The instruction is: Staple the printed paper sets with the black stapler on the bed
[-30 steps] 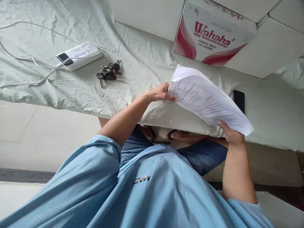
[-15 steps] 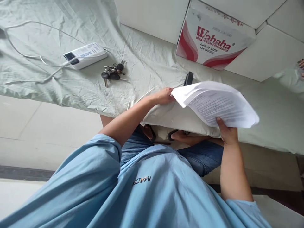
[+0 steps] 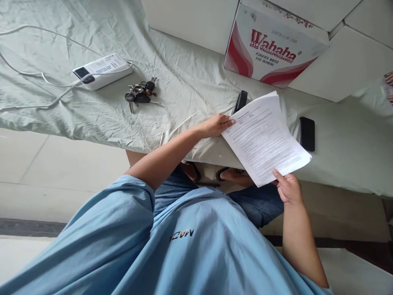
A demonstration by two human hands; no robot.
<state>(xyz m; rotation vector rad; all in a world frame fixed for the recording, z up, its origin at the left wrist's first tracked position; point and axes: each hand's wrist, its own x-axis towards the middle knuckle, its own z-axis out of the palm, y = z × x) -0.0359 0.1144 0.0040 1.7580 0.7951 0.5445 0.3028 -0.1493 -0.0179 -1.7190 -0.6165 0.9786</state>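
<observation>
While gripped at two corners, a stack of printed papers (image 3: 264, 137) held flat and slightly tilted above the near edge of a bed covered in a pale green sheet (image 3: 76, 110). Left hand (image 3: 218, 125) pinching the upper left corner, fingers curled onto the top page. Right hand (image 3: 287, 189) closed on the lower right edge, thumb pressed on the printed face (dense text, too small to read). Just behind the papers' upper corner, a dark stapler-like object (image 3: 240, 100), partly hidden, so identity uncertain. Lying on the sheet just beside the papers' right edge, a black phone (image 3: 307, 133), apart from them. Farther left on the sheet, a bunch of keys (image 3: 140, 93) and, near it, a white power bank (image 3: 102, 71) with a white cable (image 3: 37, 74) trailing off across the fabric. Against the tiled wall at the back, a red-and-white cardboard box (image 3: 272, 47) marked "Wahaha". In the foreground, a light blue shirt (image 3: 184, 246) and blue jeans, with sandalled feet visible below the bed's edge.
</observation>
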